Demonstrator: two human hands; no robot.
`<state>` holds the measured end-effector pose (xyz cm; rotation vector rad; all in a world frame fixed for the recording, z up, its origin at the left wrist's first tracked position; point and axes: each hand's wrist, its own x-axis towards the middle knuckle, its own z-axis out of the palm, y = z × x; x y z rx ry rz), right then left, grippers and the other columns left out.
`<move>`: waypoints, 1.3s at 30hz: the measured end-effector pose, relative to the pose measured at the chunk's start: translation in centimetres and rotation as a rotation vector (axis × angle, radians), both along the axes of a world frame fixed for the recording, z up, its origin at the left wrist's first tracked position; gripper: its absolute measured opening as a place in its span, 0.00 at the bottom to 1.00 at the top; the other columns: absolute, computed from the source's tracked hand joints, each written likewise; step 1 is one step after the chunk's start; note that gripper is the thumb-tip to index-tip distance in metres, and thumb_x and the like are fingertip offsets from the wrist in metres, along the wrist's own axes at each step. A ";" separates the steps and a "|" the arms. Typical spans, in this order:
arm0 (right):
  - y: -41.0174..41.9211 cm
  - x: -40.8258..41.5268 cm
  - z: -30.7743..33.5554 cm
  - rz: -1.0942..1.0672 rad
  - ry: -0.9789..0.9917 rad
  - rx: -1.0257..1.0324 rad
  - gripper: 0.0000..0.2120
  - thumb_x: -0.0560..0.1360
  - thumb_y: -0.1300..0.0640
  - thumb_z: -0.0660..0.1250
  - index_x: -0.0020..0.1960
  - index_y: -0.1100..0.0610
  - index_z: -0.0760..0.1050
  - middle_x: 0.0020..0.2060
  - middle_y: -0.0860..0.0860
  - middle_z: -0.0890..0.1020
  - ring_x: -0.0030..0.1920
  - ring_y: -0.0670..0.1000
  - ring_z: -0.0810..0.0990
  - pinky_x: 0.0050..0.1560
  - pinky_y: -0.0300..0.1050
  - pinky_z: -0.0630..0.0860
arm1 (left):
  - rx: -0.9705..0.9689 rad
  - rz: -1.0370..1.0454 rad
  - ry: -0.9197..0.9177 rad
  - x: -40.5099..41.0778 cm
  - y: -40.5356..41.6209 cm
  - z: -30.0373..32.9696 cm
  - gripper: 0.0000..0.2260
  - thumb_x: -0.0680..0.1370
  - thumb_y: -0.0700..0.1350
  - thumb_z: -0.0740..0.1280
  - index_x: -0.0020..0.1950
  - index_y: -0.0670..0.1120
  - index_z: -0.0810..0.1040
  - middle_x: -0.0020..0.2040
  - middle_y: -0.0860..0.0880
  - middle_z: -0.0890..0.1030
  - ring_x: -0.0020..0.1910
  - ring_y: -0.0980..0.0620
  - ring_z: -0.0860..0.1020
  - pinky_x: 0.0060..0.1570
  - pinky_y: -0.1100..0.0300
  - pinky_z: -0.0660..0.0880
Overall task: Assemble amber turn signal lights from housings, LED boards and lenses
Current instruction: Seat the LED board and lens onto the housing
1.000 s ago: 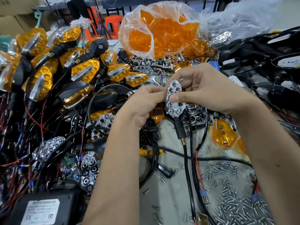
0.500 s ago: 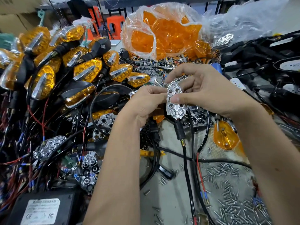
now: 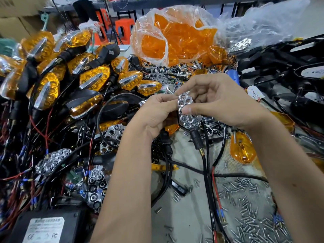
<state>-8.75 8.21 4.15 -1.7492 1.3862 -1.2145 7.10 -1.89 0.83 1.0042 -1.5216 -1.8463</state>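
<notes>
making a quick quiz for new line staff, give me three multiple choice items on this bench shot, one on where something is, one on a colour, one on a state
1. Where does the pile of loose screws lie?
A. at the near right of the bench
B. inside the clear bag
C. on top of the finished lights

2. What colour are the lenses in the clear plastic bag?
A. red
B. amber orange
C. blue

3. How is the chrome reflector unit being handled?
A. it lies untouched on the bench
B. one hand holds it while the other rests flat
C. both hands hold it above the bench

Answers:
1. A, the screws are scattered over the bare bench surface under the right forearm.
2. B, the bag bulges with orange lenses.
3. C, the left hand and the right hand pinch it from either side, its black cable hanging below.
</notes>
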 end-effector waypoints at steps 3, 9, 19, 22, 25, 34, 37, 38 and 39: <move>-0.2 -0.1 -0.2 -0.039 0.031 0.003 0.17 0.70 0.61 0.81 0.58 0.54 0.83 0.38 0.52 0.77 0.36 0.49 0.75 0.40 0.43 0.76 | 0.008 -0.003 0.035 0.0 0.1 0.0 0.10 0.80 0.35 0.70 0.60 0.34 0.81 0.46 0.39 0.82 0.41 0.46 0.80 0.44 0.52 0.78; -0.3 -0.1 -0.6 -0.139 0.115 -0.025 0.16 0.71 0.58 0.81 0.56 0.52 0.80 0.47 0.52 0.78 0.35 0.44 0.73 0.38 0.39 0.74 | 0.028 0.058 0.185 -0.3 -0.1 -0.2 0.04 0.78 0.35 0.71 0.52 0.39 0.84 0.43 0.42 0.85 0.39 0.48 0.82 0.42 0.55 0.81; -0.2 -0.9 -1.5 -0.086 -0.313 0.218 0.20 0.73 0.52 0.78 0.58 0.59 0.76 0.45 0.63 0.86 0.35 0.56 0.84 0.34 0.44 0.81 | -0.174 0.072 0.465 -0.3 0.2 0.0 0.11 0.76 0.31 0.71 0.45 0.46 0.88 0.45 0.46 0.87 0.44 0.50 0.85 0.40 0.58 0.81; 0.0 -1.4 -1.2 -0.078 -0.242 0.185 0.19 0.72 0.50 0.78 0.55 0.60 0.76 0.44 0.62 0.87 0.34 0.57 0.84 0.35 0.49 0.81 | -0.184 0.044 0.484 -0.2 0.4 0.1 0.09 0.72 0.34 0.73 0.46 0.46 0.88 0.44 0.46 0.87 0.44 0.49 0.85 0.41 0.55 0.83; 0.2 -1.6 -1.2 -0.077 -0.213 0.165 0.15 0.72 0.51 0.78 0.51 0.56 0.77 0.44 0.61 0.88 0.33 0.55 0.83 0.36 0.51 0.81 | -0.178 0.020 0.459 -0.3 0.5 0.2 0.08 0.70 0.35 0.73 0.44 0.46 0.88 0.45 0.45 0.87 0.44 0.48 0.84 0.43 0.50 0.82; 0.5 -2.4 -1.5 -0.065 -0.269 0.129 0.07 0.72 0.53 0.78 0.44 0.51 0.80 0.42 0.60 0.88 0.28 0.51 0.80 0.29 0.41 0.76 | -0.487 0.044 0.371 0.0 0.8 0.7 0.08 0.74 0.31 0.76 0.50 0.42 0.87 0.46 0.41 0.88 0.47 0.42 0.86 0.44 0.51 0.84; 0.5 -2.4 -1.7 -0.066 -0.287 0.125 0.07 0.73 0.53 0.76 0.44 0.51 0.79 0.41 0.59 0.87 0.28 0.51 0.79 0.28 0.40 0.74 | -0.572 0.080 0.343 -0.2 1.1 0.8 0.08 0.75 0.32 0.76 0.51 0.41 0.87 0.45 0.41 0.87 0.45 0.42 0.86 0.43 0.50 0.84; 0.5 -2.4 -1.7 -0.073 -0.290 0.130 0.08 0.73 0.53 0.76 0.45 0.53 0.78 0.40 0.59 0.87 0.28 0.51 0.79 0.27 0.40 0.73 | -0.586 0.088 0.331 -0.3 1.2 0.8 0.07 0.75 0.32 0.76 0.51 0.41 0.87 0.45 0.41 0.87 0.45 0.42 0.86 0.43 0.49 0.84; 0.4 -2.3 -1.7 -0.081 -0.294 0.139 0.08 0.74 0.53 0.75 0.45 0.54 0.77 0.40 0.59 0.87 0.28 0.51 0.78 0.27 0.39 0.72 | -0.592 0.093 0.319 -0.3 1.1 0.8 0.07 0.75 0.33 0.76 0.51 0.41 0.87 0.45 0.42 0.88 0.45 0.42 0.86 0.44 0.48 0.84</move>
